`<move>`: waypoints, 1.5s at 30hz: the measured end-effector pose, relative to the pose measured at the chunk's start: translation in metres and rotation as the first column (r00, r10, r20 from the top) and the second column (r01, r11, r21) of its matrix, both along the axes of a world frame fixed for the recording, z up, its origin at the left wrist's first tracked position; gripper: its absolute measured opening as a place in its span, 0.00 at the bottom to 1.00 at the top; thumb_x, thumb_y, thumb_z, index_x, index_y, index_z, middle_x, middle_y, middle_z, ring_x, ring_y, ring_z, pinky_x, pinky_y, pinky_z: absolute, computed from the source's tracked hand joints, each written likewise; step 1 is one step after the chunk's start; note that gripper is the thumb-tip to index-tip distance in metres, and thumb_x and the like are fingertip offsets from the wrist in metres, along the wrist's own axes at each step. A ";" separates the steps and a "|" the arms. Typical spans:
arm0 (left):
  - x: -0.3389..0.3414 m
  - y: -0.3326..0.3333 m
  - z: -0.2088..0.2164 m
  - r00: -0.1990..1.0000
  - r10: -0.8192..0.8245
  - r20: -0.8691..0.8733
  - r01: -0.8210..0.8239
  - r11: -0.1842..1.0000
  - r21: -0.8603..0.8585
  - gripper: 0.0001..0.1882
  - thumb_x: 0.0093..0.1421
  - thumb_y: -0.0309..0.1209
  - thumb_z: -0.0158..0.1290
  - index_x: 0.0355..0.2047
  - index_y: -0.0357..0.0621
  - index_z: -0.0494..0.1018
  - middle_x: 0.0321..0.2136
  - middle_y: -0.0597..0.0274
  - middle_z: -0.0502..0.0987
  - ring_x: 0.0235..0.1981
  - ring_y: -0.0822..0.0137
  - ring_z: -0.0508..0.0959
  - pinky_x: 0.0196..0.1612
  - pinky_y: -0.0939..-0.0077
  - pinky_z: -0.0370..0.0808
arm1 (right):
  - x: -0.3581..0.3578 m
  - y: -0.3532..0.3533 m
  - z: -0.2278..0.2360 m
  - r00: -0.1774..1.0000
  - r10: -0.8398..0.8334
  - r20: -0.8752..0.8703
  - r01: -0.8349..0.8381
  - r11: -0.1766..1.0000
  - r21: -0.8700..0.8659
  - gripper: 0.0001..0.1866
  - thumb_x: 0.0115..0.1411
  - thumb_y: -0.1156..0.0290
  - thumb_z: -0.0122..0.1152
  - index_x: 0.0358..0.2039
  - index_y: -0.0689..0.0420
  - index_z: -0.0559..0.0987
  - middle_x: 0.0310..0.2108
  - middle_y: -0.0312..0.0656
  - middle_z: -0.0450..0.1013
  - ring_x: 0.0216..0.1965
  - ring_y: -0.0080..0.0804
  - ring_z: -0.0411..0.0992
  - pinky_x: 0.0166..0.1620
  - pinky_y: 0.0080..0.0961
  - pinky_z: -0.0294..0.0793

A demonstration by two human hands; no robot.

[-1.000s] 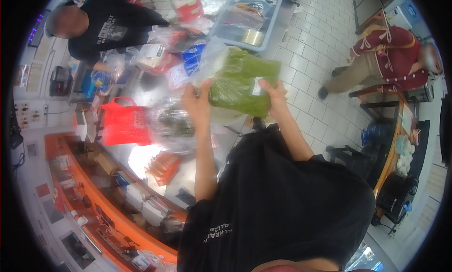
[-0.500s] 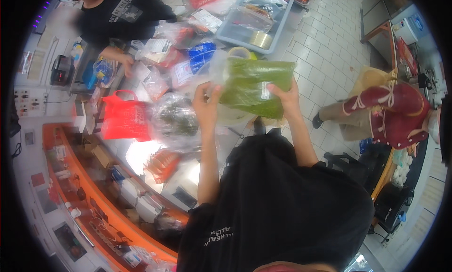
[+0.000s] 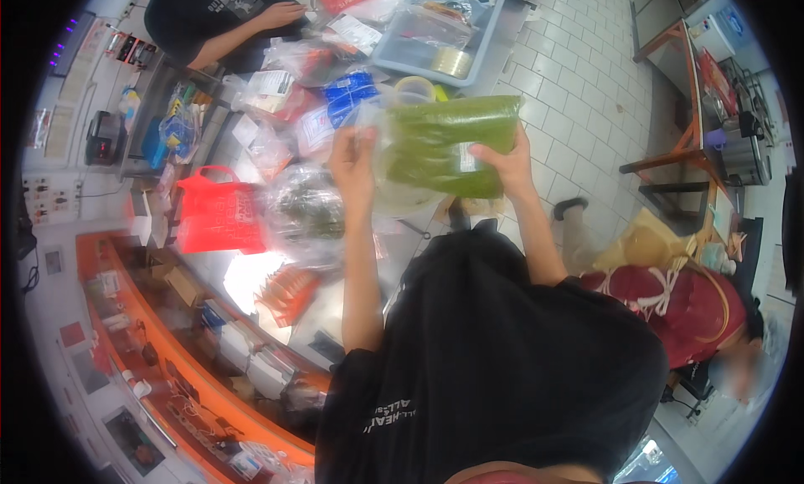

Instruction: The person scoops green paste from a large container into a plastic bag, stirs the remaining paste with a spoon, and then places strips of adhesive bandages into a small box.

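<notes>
A clear plastic bag filled with something green (image 3: 431,145) is held up in front of me, over the table, with a small white label on its face. My right hand (image 3: 509,162) grips its right side, thumb lying on the front near the label. At the bag's pale, unfilled left end, my left hand (image 3: 353,162) has its fingers closed on the clear plastic. Beside my left forearm sits a clear plastic bag with dark green contents (image 3: 308,206). Behind the held bag, a round clear container (image 3: 402,198) shows in part.
A grey-blue tray (image 3: 392,63) holds packages and a tape roll (image 3: 452,62). Left on the table are a red tote bag (image 3: 219,214) and a blue packet (image 3: 348,97). A co-worker in black (image 3: 209,23) stands at the far left; a person in dark red (image 3: 678,304) is close on my right.
The green bag and my hands have shifted slightly left. The person in dark red has come nearer, behind my right side. The co-worker's arm has moved up and right.
</notes>
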State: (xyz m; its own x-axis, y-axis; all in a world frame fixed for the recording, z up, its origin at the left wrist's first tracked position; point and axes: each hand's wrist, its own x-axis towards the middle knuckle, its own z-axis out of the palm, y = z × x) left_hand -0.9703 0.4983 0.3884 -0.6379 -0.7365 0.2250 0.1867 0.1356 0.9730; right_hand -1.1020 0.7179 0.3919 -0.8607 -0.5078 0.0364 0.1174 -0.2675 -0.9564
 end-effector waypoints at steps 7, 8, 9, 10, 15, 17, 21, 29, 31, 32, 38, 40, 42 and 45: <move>0.003 0.006 0.000 1.000 0.018 -0.004 -0.018 0.998 0.063 0.06 0.69 0.30 0.57 0.42 0.40 0.76 0.38 0.69 0.79 0.39 0.79 0.74 0.45 0.82 0.69 | -0.003 0.002 -0.001 0.999 0.031 -0.041 -0.030 0.999 0.012 0.37 0.48 0.76 0.80 0.57 0.60 0.71 0.50 0.42 0.77 0.52 0.32 0.75 0.57 0.32 0.74; 0.003 0.006 -0.001 1.000 0.019 0.003 -0.019 0.998 0.062 0.06 0.69 0.30 0.57 0.42 0.40 0.76 0.39 0.69 0.80 0.39 0.79 0.74 0.45 0.82 0.69 | -0.004 0.002 -0.002 0.999 0.027 -0.038 -0.027 1.000 0.010 0.37 0.48 0.76 0.80 0.57 0.60 0.71 0.50 0.42 0.77 0.52 0.32 0.75 0.57 0.31 0.74; 0.004 0.005 0.001 1.000 0.021 0.011 -0.022 0.998 0.059 0.07 0.69 0.30 0.57 0.42 0.40 0.76 0.39 0.69 0.80 0.40 0.79 0.74 0.45 0.82 0.69 | -0.005 0.002 -0.004 0.999 0.024 -0.034 -0.024 1.000 0.006 0.37 0.47 0.76 0.80 0.57 0.60 0.71 0.50 0.42 0.77 0.52 0.32 0.75 0.57 0.31 0.74; 0.004 0.006 0.002 1.000 0.022 0.010 -0.022 0.998 0.056 0.07 0.69 0.30 0.57 0.42 0.40 0.76 0.39 0.68 0.80 0.40 0.78 0.75 0.46 0.81 0.69 | -0.006 0.002 -0.004 0.999 0.022 -0.031 -0.022 1.000 0.002 0.37 0.47 0.76 0.80 0.57 0.60 0.71 0.50 0.42 0.77 0.52 0.32 0.75 0.57 0.31 0.74; 0.002 0.012 0.010 1.000 0.013 0.028 -0.015 0.998 0.054 0.08 0.68 0.31 0.58 0.42 0.39 0.77 0.37 0.67 0.79 0.40 0.77 0.74 0.46 0.79 0.71 | -0.009 0.004 0.000 0.995 0.077 -0.069 -0.075 0.997 0.026 0.37 0.47 0.77 0.80 0.57 0.61 0.71 0.50 0.42 0.77 0.52 0.32 0.76 0.57 0.31 0.74; -0.001 0.013 0.017 1.000 0.020 0.003 -0.020 0.998 0.066 0.09 0.68 0.32 0.58 0.43 0.39 0.77 0.37 0.67 0.80 0.40 0.77 0.75 0.46 0.79 0.71 | -0.009 0.004 0.000 0.994 0.085 -0.067 -0.083 0.996 0.032 0.37 0.47 0.77 0.80 0.57 0.61 0.71 0.50 0.42 0.77 0.52 0.32 0.76 0.57 0.31 0.74; 0.000 0.005 0.019 1.000 0.018 -0.013 -0.018 0.999 0.036 0.11 0.69 0.31 0.58 0.44 0.35 0.76 0.42 0.64 0.80 0.42 0.76 0.75 0.49 0.81 0.69 | -0.011 0.004 0.001 0.995 0.090 -0.052 -0.089 0.996 0.031 0.37 0.47 0.76 0.80 0.57 0.61 0.71 0.50 0.42 0.77 0.51 0.32 0.76 0.57 0.31 0.74; 0.002 0.006 0.007 0.998 0.067 0.012 -0.067 0.998 0.007 0.11 0.69 0.32 0.57 0.43 0.36 0.77 0.37 0.66 0.79 0.39 0.77 0.74 0.46 0.80 0.70 | -0.015 0.005 0.002 0.993 0.104 -0.059 -0.102 0.994 0.038 0.36 0.47 0.76 0.80 0.56 0.61 0.72 0.49 0.42 0.77 0.51 0.32 0.76 0.56 0.31 0.74; 0.003 0.010 0.012 0.998 0.068 -0.013 -0.068 0.997 0.021 0.11 0.69 0.33 0.58 0.43 0.36 0.77 0.37 0.66 0.79 0.39 0.77 0.74 0.45 0.79 0.70 | -0.016 0.005 0.002 0.988 0.127 -0.092 -0.120 0.989 0.085 0.36 0.47 0.76 0.80 0.56 0.61 0.72 0.49 0.42 0.77 0.51 0.32 0.76 0.56 0.31 0.74; 0.003 0.012 0.013 0.997 0.075 -0.023 -0.075 0.997 0.026 0.11 0.69 0.33 0.58 0.43 0.36 0.77 0.37 0.66 0.79 0.39 0.77 0.74 0.45 0.79 0.70 | -0.017 0.005 0.001 0.992 0.115 -0.059 -0.111 0.992 0.062 0.36 0.47 0.76 0.80 0.56 0.61 0.72 0.49 0.42 0.77 0.50 0.32 0.76 0.56 0.31 0.74; 0.008 0.010 0.007 0.996 0.055 0.070 -0.055 0.998 -0.007 0.13 0.68 0.32 0.59 0.46 0.35 0.78 0.41 0.64 0.80 0.43 0.74 0.76 0.49 0.77 0.72 | -0.021 0.003 -0.001 0.985 0.154 -0.076 -0.151 0.988 0.044 0.36 0.46 0.76 0.80 0.56 0.61 0.72 0.48 0.42 0.77 0.50 0.32 0.76 0.55 0.30 0.74; 0.012 0.010 -0.001 0.994 0.058 0.091 -0.055 0.998 -0.028 0.13 0.67 0.32 0.59 0.47 0.35 0.77 0.43 0.63 0.80 0.44 0.73 0.77 0.50 0.77 0.72 | -0.016 0.002 -0.003 0.983 0.144 -0.110 -0.140 0.989 0.043 0.37 0.46 0.76 0.80 0.56 0.61 0.72 0.48 0.42 0.77 0.50 0.32 0.77 0.55 0.30 0.74; 0.013 0.006 -0.006 0.987 0.087 0.132 -0.083 0.996 -0.033 0.14 0.67 0.31 0.59 0.48 0.35 0.77 0.43 0.62 0.80 0.45 0.72 0.77 0.51 0.76 0.72 | -0.018 0.001 0.003 0.989 0.137 -0.061 -0.135 0.990 0.041 0.37 0.46 0.76 0.80 0.56 0.61 0.72 0.49 0.42 0.77 0.50 0.32 0.77 0.56 0.30 0.75; 0.018 0.008 -0.006 0.998 0.065 0.026 -0.065 0.998 -0.018 0.14 0.67 0.31 0.60 0.49 0.35 0.77 0.43 0.63 0.80 0.44 0.73 0.77 0.50 0.77 0.72 | -0.022 0.000 0.003 0.983 0.166 -0.073 -0.162 0.985 0.049 0.37 0.46 0.76 0.80 0.57 0.61 0.72 0.49 0.42 0.77 0.50 0.33 0.77 0.56 0.30 0.75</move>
State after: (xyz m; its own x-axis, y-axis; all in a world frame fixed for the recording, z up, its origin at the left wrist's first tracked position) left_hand -0.9521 0.5058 0.3829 -0.5948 -0.7727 0.2216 0.1507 0.1636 0.9750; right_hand -1.1240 0.7181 0.3947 -0.7611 -0.6444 0.0741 0.0821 -0.2090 -0.9745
